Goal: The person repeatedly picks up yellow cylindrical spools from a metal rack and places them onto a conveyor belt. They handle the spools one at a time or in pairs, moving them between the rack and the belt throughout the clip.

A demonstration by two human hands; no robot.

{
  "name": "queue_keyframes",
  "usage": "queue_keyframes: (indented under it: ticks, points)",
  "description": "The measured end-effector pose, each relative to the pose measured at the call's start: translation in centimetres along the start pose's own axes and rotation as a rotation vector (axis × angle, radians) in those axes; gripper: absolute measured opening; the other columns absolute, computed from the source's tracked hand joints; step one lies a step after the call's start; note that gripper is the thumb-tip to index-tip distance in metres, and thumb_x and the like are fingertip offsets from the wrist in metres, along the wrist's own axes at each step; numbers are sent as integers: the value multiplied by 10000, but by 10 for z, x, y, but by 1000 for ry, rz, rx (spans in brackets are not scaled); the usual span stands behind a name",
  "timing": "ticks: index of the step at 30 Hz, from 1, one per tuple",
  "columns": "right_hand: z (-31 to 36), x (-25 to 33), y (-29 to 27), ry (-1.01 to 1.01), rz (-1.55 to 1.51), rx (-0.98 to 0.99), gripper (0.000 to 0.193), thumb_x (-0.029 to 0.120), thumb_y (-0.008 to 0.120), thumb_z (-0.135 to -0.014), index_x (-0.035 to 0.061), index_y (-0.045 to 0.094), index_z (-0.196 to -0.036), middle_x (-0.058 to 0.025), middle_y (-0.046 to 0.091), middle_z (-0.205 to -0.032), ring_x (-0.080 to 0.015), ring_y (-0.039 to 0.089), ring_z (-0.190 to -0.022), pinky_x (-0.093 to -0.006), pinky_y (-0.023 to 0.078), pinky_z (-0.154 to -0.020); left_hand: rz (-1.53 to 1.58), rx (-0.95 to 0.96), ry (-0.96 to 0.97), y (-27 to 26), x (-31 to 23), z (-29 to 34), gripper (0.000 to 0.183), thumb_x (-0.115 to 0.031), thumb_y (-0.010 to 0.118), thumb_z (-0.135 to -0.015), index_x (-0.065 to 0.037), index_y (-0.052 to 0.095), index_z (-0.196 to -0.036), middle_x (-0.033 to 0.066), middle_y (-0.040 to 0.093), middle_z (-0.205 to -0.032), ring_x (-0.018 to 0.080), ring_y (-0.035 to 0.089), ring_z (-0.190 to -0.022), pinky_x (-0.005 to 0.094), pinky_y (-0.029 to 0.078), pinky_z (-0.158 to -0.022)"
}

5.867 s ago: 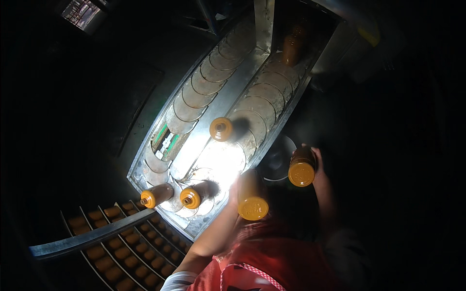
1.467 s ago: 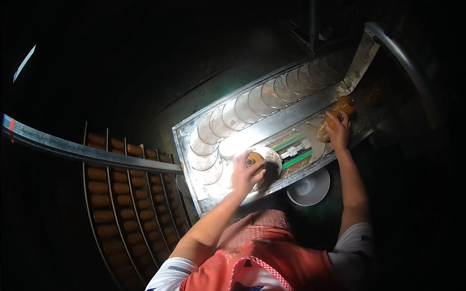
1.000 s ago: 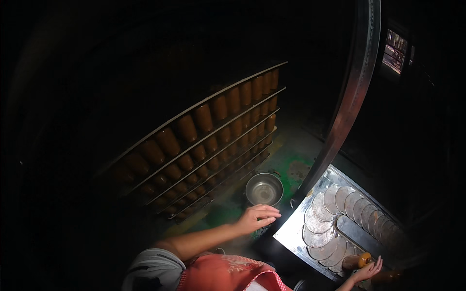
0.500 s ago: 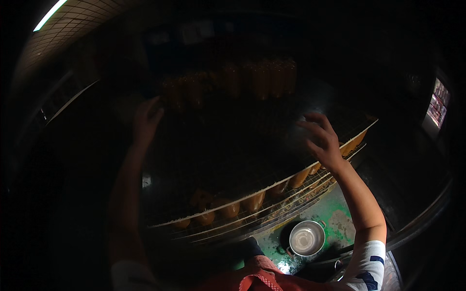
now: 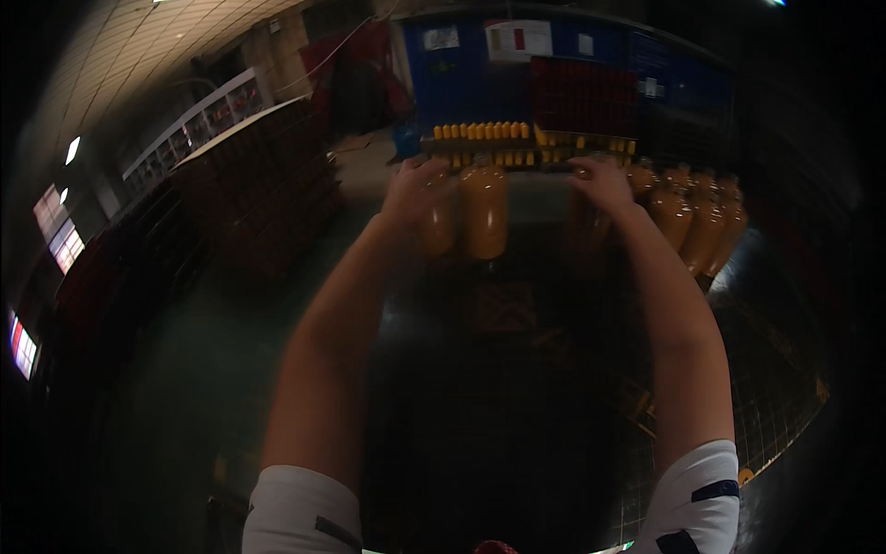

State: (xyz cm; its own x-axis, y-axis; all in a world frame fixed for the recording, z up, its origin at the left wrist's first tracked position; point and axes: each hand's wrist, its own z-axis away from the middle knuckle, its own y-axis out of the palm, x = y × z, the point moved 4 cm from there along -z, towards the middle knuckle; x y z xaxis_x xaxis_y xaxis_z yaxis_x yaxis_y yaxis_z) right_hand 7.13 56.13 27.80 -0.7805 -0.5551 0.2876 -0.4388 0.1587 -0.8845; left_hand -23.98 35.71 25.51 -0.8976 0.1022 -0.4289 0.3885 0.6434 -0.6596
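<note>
Two arms reach far forward over a dark surface. My left hand (image 5: 413, 192) is closed round the top of an orange-brown, glossy bottle (image 5: 437, 229), which hangs or stands below the fingers. Right beside it another orange-brown bottle (image 5: 484, 212) stands upright, untouched. Off to the right, my right hand (image 5: 604, 185) is closed at the top of a darker, blurred bottle (image 5: 587, 222). Motion smear and dim light hide the exact finger contact and whether the bottle bases touch the surface. A cluster of similar bottles (image 5: 706, 222) stands just right of my right hand.
Rows of small yellow-orange pieces (image 5: 480, 132) lie on racks at the back, before a blue wall (image 5: 466, 78) with papers on it. A dark red stack (image 5: 585, 97) stands there too. Tall dark stacks (image 5: 249, 185) rise on the left. A wire-grid edge (image 5: 780, 443) shows at lower right.
My view has lifted and swung, bringing the back wall into sight. Both hands, earlier apart above the board with curled fingers, are now farther forward at the bottle tops.
</note>
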Motion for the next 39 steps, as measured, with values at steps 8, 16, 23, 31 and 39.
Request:
queue_keyframes:
  ticks: [8, 16, 23, 31, 39]
  points:
    - [104, 28, -39, -308, -110, -432, 427, 294, 746, -854, 334, 661, -1270, -165, 448, -1449, -433, 458, -1289, -493, 442, -1059, -94, -358, 106, -58, -11, 59, 405, -249, 781, -829, -157, 679, -1210, 167, 587, -1225, 342, 590, -1128, 400, 482, -991]
    - [406, 63, -175, -292, -520, -571, 397, 63, 692, -862, 45, 669, -1258, -121, 598, -1342, -261, 523, -1297, -349, 378, -1105, 365, -142, 29, -188, -113, 247, 408, -215, 794, -811, -131, 690, -1196, 107, 647, -1176, 242, 608, -1120, 338, 468, -984]
    - [786, 104, -311, 172, -457, -825, 462, 309, 551, -1019, 117, 528, -1439, -76, 552, -1426, -227, 546, -1291, -378, 448, -1089, 1277, 305, 190, -279, -295, 405, 436, -152, 728, -876, -64, 615, -1288, 64, 622, -1195, 150, 614, -1067, 317, 517, -961]
    - [1105, 105, -231, 681, -110, -1092, 608, 546, 588, -944, 66, 599, -1316, -117, 629, -1304, -258, 596, -1208, -433, 486, -1041, 1520, 1085, 172, -99, -441, 590, 505, -259, 760, -821, -38, 624, -1254, 111, 576, -1287, 223, 552, -1202, 364, 432, -1063]
    - [1388, -121, -71, 1095, -960, -1689, 547, 345, 640, -927, 30, 515, -1355, -171, 641, -1250, -247, 634, -1135, -377, 503, -1020, 1448, 2045, -264, 292, -663, 879, 463, -237, 751, -865, 26, 613, -1221, 130, 666, -1162, 231, 650, -1053, 368, 538, -933]
